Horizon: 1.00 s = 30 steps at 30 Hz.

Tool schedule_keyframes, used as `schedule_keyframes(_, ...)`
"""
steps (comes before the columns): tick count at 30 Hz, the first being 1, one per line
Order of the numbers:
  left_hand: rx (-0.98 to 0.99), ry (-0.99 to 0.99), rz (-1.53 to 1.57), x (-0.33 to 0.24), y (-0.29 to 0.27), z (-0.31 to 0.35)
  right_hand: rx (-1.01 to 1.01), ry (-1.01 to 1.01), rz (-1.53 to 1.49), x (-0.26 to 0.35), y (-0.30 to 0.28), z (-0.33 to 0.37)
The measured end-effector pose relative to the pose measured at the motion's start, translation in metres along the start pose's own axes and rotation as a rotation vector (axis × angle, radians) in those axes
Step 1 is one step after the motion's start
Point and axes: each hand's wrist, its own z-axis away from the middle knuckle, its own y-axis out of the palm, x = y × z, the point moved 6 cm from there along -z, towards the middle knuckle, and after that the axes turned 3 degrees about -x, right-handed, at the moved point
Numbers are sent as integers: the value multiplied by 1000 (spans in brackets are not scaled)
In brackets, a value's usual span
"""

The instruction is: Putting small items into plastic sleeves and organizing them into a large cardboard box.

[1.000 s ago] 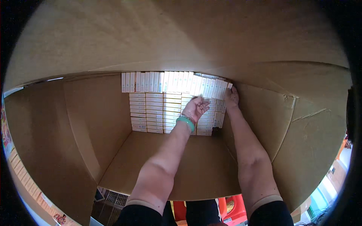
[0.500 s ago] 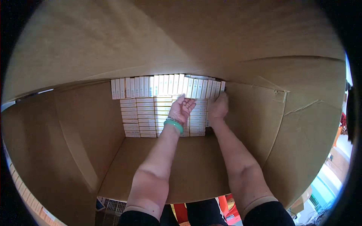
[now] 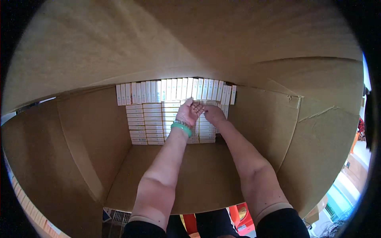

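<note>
Nearest, below the hands, black sleeves are giving way to bare forearms, which are reaching forward over the floor of a large cardboard carton. Ahead, the left hand, with a green bangle circling its wrist, is turning its palm up, fingers loosely curled and apparently holding nothing. Just to its right, the right hand is curling its fingers toward the left; whether they are gripping anything, I cannot tell. A moment ago it was touching the right end of the upper row; now it is working beside the left hand. Behind both hands, flat white boxes are lying stacked in columns. Above the hands, a row of upright white boxes is standing on them; those above the right hand are now lining up more evenly with their left neighbours, so that stretch is looking straighter, while the last few, farther right, are sitting lower and leaning
</note>
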Motion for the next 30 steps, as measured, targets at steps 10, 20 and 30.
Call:
schedule_keyframes(10, -156, 37, -146, -13, -36, 16, -88, 153, 177, -15, -46, 9)
schedule_keyframes(20, -166, 107, -292, -22, 17, 93, -364, -44, 450, -16, -54, 12)
schedule_keyframes(30, -12, 220, -188, 31, 61, 247, 286, 30, 721, 6, -53, 81)
